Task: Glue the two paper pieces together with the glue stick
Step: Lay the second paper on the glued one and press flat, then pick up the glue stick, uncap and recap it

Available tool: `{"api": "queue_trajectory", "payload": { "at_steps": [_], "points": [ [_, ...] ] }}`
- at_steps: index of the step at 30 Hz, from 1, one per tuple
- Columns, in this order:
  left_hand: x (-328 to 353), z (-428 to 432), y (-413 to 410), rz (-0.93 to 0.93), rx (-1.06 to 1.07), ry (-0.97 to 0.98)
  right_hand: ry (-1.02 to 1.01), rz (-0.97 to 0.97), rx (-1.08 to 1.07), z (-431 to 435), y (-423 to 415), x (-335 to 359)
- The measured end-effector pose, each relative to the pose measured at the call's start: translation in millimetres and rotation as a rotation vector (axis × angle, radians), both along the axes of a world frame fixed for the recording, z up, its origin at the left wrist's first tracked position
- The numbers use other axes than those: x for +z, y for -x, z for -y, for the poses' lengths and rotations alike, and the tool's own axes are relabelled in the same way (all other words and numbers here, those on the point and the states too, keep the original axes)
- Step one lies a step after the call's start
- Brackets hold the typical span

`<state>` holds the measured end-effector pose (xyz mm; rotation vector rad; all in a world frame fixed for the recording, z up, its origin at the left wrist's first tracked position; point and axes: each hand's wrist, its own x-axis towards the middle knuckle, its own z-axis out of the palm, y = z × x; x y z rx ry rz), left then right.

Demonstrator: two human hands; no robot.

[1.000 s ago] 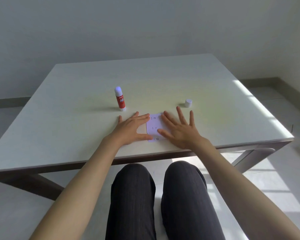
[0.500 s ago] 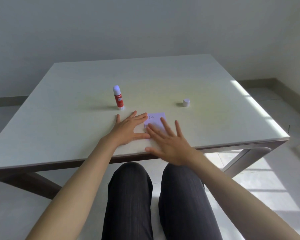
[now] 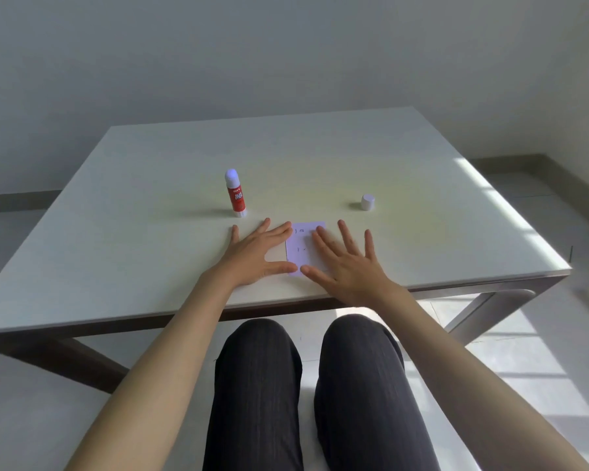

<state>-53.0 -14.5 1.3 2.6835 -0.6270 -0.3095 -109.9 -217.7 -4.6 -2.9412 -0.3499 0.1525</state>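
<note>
A small white paper [image 3: 301, 246] with faint pen marks lies flat near the table's front edge; I cannot tell whether it is one sheet or two stacked. My left hand [image 3: 256, 254] rests flat with spread fingers, its fingertips and thumb on the paper's left edge. My right hand [image 3: 346, 261] lies flat with fingers apart over the paper's right half. The red glue stick [image 3: 235, 194] stands upright and uncapped behind my left hand. Its white cap [image 3: 367, 202] sits apart, behind my right hand.
The pale table [image 3: 422, 185] stretches far behind the hands, with a sunlit strip along its right edge. My knees in dark trousers [image 3: 306, 385] are below the front edge. A table leg [image 3: 480, 311] slants down at the right.
My right hand slid back toward me across the paper, then forward and right again, palm flat. My left hand stayed on the paper's left edge.
</note>
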Motion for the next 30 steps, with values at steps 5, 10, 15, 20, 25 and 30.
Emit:
{"api": "queue_trajectory", "payload": {
  "at_steps": [5, 10, 15, 20, 25, 30],
  "points": [
    [0.1, -1.5, 4.7, 0.002, 0.026, 0.229, -0.003, 0.069, 0.042, -3.5, 2.8, -8.9],
    [19.0, -20.0, 5.2, 0.341, 0.586, 1.035, -0.018, 0.113, 0.039, -3.4, 3.1, -11.4],
    [24.7, -20.1, -25.3, 0.311, 0.857, 0.978, -0.149, 0.193, 0.036, -1.5, 8.9, -9.9],
    [15.2, -1.1, -45.8, 0.297, 0.843, 0.743, -0.318, 0.222, 0.01, 0.1, 7.9, -7.1],
    [29.5, 4.9, -32.9, 0.219, 0.836, 0.931, -0.931, 0.396, -0.183, -2.0, 10.5, 7.9],
    [58.6, 28.7, 12.7, -0.171, 0.469, 1.35, -1.551, -0.309, -0.425, -24.5, -3.1, 47.8]
  ]
}}
